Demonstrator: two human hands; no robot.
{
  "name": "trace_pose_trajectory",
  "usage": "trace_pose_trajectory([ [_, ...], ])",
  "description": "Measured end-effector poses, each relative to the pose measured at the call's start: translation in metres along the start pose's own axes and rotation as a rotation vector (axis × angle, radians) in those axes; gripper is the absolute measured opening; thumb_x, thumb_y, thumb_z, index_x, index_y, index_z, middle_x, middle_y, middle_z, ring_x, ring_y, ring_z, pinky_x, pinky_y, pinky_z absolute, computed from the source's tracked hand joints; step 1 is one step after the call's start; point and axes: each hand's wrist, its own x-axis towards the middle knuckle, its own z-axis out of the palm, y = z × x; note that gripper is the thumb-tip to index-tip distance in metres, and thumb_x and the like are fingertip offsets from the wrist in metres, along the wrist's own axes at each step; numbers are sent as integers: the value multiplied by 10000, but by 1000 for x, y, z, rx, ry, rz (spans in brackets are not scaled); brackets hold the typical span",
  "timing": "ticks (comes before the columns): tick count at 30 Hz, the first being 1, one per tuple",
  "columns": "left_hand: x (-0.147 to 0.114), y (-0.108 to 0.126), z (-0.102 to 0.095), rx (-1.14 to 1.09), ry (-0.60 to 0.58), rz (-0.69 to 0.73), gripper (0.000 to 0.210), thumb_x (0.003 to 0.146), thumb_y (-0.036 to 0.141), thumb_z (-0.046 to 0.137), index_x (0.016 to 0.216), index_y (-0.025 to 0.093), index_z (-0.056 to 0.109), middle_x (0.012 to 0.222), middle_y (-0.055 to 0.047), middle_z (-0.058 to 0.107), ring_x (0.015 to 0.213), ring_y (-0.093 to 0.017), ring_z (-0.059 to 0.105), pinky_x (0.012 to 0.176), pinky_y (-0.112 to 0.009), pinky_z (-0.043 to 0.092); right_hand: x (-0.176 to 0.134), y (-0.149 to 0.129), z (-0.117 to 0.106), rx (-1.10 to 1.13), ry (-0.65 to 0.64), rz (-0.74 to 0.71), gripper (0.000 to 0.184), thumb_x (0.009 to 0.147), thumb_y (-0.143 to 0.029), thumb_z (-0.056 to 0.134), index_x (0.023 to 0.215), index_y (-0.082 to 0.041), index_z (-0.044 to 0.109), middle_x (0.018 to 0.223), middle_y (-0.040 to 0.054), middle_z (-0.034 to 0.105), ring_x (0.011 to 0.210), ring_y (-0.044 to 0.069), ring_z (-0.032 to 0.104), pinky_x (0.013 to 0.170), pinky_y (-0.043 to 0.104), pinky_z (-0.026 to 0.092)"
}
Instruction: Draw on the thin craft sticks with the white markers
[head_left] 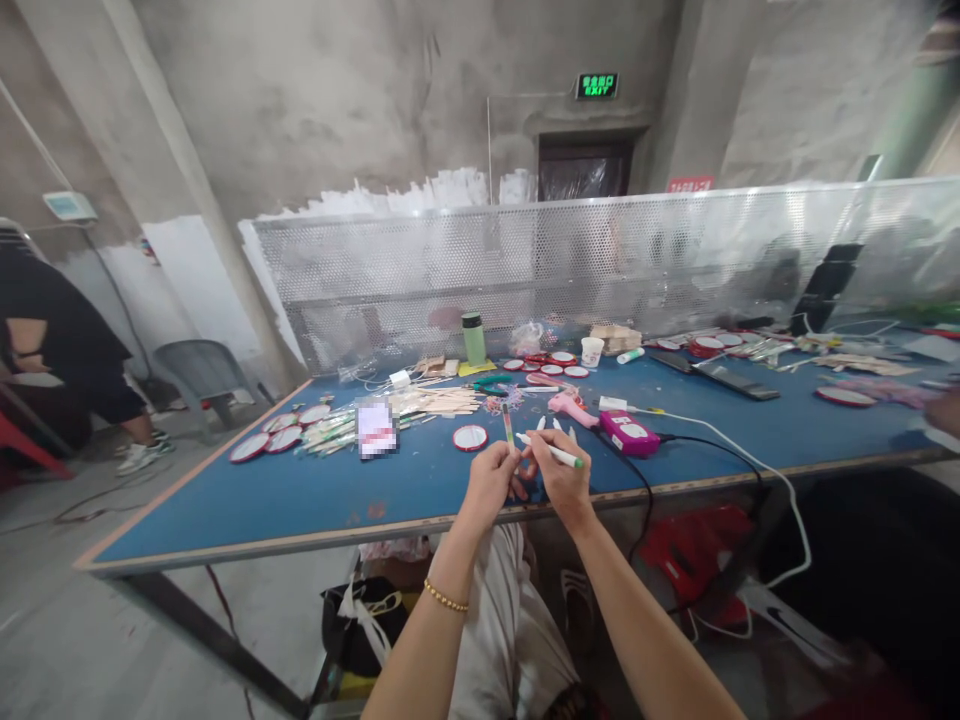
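Near the table's front edge, my left hand (490, 478) is closed on a thin flat wooden craft stick (508, 426), held upright with coloured bands on it. My right hand (568, 484) grips a white marker pen (561, 455) with a green end, its tip pointing left toward the stick. Both hands are close together, and I cannot tell whether the tip touches the stick. More white markers (541, 425) lie just beyond my right hand. A round white disc with a red rim (470, 438) lies to the left of the stick.
Bundled sticks (442, 401) and a partly blurred card (376, 428) lie left. A green bottle (473, 340) and paper cup (592, 351) stand behind. Right are a pink glue gun (574, 408), a purple box (630, 434) and cables. A person (75, 320) stands at far left.
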Motion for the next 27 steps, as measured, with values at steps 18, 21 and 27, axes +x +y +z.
trace_pose_trajectory([
  [18,1,-3,0,86,6,55,259,816,420,532,712,185,500,505,54,528,380,-102,537,384,-195,346,0,9,2,-118,-93,-107,208,871,-334,571,727,-194,624,543,-29,608,417,106,560,459,218,466],
  [21,1,-2,0,62,-5,34,292,809,455,540,718,179,510,506,48,541,385,-106,548,382,-195,342,0,10,2,-144,-57,-119,212,869,-326,567,708,-195,610,524,-34,597,398,103,547,454,217,461],
  [27,0,-1,-1,29,-10,19,322,799,486,551,751,168,529,586,26,592,394,-103,559,380,-198,342,-1,10,1,-129,-23,-114,203,868,-320,572,716,-191,612,574,-23,630,395,97,555,443,212,461],
])
